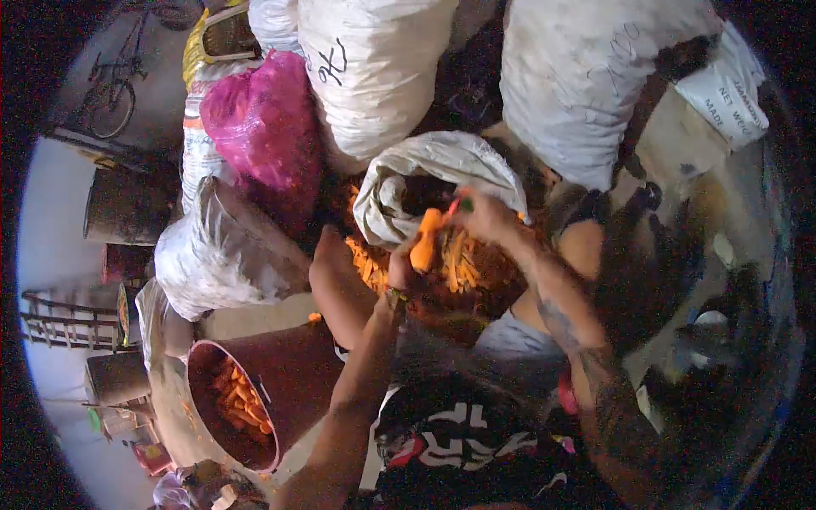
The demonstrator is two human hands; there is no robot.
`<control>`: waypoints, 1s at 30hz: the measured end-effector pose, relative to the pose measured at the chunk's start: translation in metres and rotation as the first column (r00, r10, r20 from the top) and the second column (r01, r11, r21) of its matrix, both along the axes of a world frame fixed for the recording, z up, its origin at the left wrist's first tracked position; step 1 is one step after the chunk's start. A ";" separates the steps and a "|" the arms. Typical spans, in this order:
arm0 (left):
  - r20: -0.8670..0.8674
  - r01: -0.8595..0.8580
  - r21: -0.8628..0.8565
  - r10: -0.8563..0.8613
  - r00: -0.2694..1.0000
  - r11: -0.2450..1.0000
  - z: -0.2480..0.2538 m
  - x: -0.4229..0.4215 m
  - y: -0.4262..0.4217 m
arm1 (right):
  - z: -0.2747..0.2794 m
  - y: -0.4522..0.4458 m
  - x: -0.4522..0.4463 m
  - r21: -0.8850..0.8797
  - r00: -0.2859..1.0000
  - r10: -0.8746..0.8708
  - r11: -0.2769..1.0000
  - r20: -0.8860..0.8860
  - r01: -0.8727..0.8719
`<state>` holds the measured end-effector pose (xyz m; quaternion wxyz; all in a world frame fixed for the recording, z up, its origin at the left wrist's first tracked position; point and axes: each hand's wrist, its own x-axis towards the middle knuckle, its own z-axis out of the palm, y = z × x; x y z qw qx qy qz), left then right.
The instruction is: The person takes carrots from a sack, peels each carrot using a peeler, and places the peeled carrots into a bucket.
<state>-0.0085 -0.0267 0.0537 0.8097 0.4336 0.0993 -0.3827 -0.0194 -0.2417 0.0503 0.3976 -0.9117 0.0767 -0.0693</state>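
Note:
My left hand (400, 270) is closed around the lower part of an orange carrot (422, 252), which points up and away from me. Just to its right, my right hand (491, 218) grips a small red and green tool (459, 206) close to the carrot's upper end. Motion blur hides the tool's working edge. Under both hands lie orange peel strips (460, 265), with more of them left of my left hand. Directly beyond, a white sack (497, 164) stands with its mouth rolled open; its inside is dark.
At lower left, a reddish bucket (310, 374) leans toward the left with several carrots (242, 401) inside. Full white sacks (374, 76) and a pink sack (259, 119) stand beyond my knees. A bicycle (113, 93) is far left.

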 end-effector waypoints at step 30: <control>-0.103 -0.004 -0.412 -0.042 0.994 0.911 -0.042 0.016 -0.011 | -0.002 0.018 -0.003 -0.118 0.955 0.243 0.957 -0.170 -0.265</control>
